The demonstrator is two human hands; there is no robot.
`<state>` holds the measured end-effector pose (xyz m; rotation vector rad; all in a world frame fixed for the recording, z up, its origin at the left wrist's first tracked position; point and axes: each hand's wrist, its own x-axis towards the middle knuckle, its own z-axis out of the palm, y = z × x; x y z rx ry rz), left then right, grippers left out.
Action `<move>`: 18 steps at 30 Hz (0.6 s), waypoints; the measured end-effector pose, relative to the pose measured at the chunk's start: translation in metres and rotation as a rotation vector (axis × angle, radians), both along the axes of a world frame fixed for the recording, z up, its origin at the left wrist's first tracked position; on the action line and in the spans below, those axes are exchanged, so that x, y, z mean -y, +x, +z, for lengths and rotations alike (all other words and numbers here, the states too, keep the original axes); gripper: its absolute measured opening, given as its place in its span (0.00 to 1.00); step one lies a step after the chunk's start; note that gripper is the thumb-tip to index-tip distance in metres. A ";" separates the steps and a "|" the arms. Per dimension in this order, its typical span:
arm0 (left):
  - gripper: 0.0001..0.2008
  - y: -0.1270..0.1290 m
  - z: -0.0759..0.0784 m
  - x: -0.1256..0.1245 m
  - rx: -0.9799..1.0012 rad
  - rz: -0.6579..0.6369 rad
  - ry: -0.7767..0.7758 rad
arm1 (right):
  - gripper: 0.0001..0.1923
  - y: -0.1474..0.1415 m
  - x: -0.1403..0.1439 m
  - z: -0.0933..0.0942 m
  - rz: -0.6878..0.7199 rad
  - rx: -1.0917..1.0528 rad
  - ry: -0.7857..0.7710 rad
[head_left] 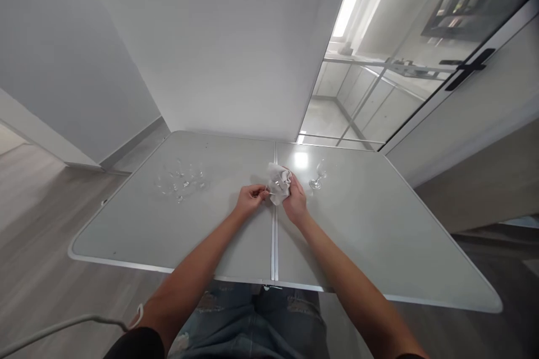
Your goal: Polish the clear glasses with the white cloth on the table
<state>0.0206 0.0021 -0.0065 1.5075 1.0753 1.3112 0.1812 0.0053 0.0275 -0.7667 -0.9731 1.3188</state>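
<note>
Over the table's centre seam, my right hand (296,199) is closed around a crumpled white cloth (278,182). The cloth wraps the bowl of a small stemmed glass, which is mostly hidden by it. My left hand (251,197) pinches the glass at its foot and stem end, just left of the cloth. To the right of my right hand, a clear stemmed glass (316,182) stands upright on its foot. Several more clear stemmed glasses (185,182) are grouped on the left half of the table; their outlines are faint.
The pale grey table (366,235) has a metal edge and a metal seam (274,258) down its middle. A white wall (227,56) rises behind it. A glass sliding door (370,90) with a black handle is at the right. A white cable (84,320) runs by my left arm.
</note>
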 end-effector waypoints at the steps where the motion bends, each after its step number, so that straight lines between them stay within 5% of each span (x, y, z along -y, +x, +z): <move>1: 0.19 0.002 -0.001 -0.001 0.039 -0.001 -0.022 | 0.19 -0.009 0.002 0.000 -0.016 -0.031 -0.001; 5: 0.21 0.007 0.001 -0.002 0.127 0.042 -0.031 | 0.14 -0.032 0.006 -0.002 -0.009 -0.094 -0.007; 10: 0.18 -0.002 0.000 -0.010 0.163 0.222 0.065 | 0.12 -0.028 -0.002 -0.005 -0.012 -0.116 0.010; 18: 0.12 -0.002 -0.006 -0.013 0.113 0.181 0.043 | 0.13 -0.020 -0.002 -0.027 0.024 0.531 0.128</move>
